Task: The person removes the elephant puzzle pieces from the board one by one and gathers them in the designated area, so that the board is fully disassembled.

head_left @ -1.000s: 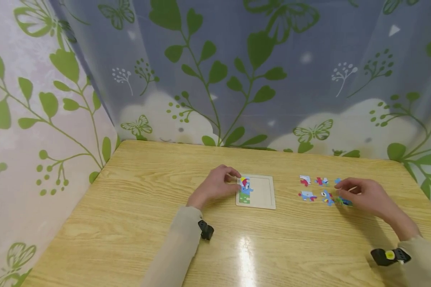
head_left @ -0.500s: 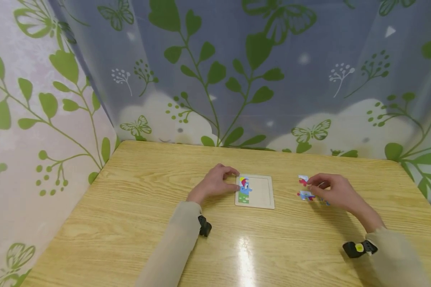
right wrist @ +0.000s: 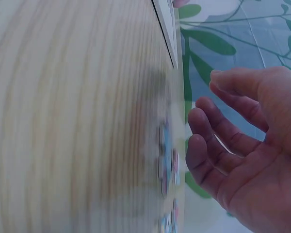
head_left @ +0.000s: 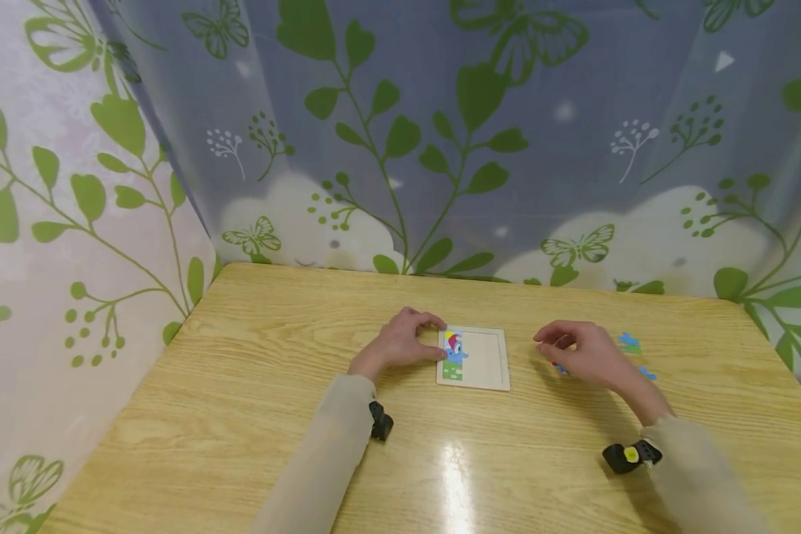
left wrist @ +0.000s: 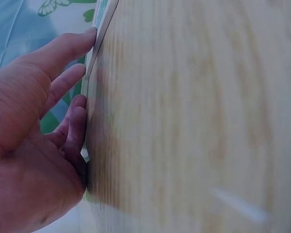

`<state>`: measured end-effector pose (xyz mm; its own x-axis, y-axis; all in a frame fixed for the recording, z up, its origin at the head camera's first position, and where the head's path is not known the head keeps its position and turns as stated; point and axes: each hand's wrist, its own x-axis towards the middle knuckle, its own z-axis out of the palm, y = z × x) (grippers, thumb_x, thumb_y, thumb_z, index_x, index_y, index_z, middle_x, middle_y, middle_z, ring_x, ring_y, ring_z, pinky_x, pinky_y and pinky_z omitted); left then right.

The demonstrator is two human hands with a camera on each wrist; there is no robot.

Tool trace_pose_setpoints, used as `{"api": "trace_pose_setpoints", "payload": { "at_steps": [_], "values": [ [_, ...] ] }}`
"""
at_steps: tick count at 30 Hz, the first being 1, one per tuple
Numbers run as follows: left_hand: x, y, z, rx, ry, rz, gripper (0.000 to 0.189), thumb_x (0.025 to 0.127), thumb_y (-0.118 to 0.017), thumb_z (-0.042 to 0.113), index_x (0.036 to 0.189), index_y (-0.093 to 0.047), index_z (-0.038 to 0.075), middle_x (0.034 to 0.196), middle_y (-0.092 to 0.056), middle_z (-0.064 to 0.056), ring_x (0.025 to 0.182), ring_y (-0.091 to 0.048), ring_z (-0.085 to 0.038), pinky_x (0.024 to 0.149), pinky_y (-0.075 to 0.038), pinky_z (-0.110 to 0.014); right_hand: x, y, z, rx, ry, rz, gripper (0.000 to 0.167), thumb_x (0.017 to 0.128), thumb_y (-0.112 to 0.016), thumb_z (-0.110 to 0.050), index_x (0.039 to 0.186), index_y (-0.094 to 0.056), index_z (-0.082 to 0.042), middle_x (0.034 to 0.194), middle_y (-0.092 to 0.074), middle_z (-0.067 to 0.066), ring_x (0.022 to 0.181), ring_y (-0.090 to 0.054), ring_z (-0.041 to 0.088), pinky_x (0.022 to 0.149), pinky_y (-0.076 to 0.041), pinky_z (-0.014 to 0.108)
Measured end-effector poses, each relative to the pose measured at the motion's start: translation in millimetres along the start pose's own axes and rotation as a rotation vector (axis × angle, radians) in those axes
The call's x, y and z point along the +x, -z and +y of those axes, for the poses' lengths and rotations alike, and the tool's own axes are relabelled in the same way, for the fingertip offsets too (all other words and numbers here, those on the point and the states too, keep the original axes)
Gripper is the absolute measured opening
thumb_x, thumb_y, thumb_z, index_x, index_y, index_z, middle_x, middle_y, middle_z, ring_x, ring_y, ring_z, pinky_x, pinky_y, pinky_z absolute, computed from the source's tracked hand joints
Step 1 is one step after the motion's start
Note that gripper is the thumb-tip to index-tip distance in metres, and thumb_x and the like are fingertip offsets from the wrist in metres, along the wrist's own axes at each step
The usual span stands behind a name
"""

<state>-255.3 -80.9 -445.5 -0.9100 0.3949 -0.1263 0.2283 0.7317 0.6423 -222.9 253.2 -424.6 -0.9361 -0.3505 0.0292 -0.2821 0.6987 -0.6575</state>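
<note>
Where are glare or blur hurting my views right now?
Head view: a white glare streak on the near part of the table, clear of the puzzle board; left wrist: a fainter streak low right, wood grain smeared; right wrist: loose puzzle pieces look blurred.

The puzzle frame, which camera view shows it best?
The head view, which shows the puzzle frame from above and nearly whole. The left and right wrist views each show only part of it, almost edge-on.

On the yellowish wood-grained counter [head_left: 200, 386], shows 1 shallow square tray [head_left: 485, 361], lying flat, and, apart to its right, loose jigsaw pieces [head_left: 630, 343], partly hidden from view.
</note>
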Motion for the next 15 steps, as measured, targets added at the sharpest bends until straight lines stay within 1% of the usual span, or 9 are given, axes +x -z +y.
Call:
{"api": "trace_pose_setpoints", "payload": {
  "at_steps": [3,7,15],
  "values": [
    [-0.3,0.5,0.1,-0.012,-0.004,-0.003,0.047,0.088,-0.08,0.038,0.132,-0.065,0.026,0.13,-0.054,-0.007,0.115,-0.051,-0.024,0.103,-0.04,-0.047,4.2,-5.4,-5.2,0.01,0.015,-0.001,0.019,0.1,-0.067,-0.02,0.112,-0.072,-0.007,0.1,-0.073,0.01,0.085,-0.067,0.018,0.06,-0.05,0.029],
    [-0.5,1.5,0.8,-0.019,-0.005,-0.011,0.047,0.088,-0.08,0.037,0.132,-0.065,0.025,0.132,-0.053,-0.008,0.121,-0.051,-0.026,0.107,-0.039,-0.049,11.0,-13.0,-10.9,-0.005,0.02,-0.003,0.018,0.099,-0.068,-0.021,0.111,-0.073,-0.009,0.1,-0.074,0.007,0.087,-0.068,0.017,0.063,-0.05,0.028],
    [-1.4,2.9,1.4,-0.062,0.016,-0.027,0.046,0.088,-0.08,0.037,0.13,-0.064,0.026,0.134,-0.052,-0.007,0.125,-0.049,-0.027,0.109,-0.036,-0.053,23.5,-26.9,-20.5,0.023,0.041,-0.023,0.015,0.099,-0.067,-0.018,0.109,-0.073,-0.009,0.099,-0.073,0.006,0.086,-0.067,0.017,0.069,-0.051,0.031]
  ]
}}
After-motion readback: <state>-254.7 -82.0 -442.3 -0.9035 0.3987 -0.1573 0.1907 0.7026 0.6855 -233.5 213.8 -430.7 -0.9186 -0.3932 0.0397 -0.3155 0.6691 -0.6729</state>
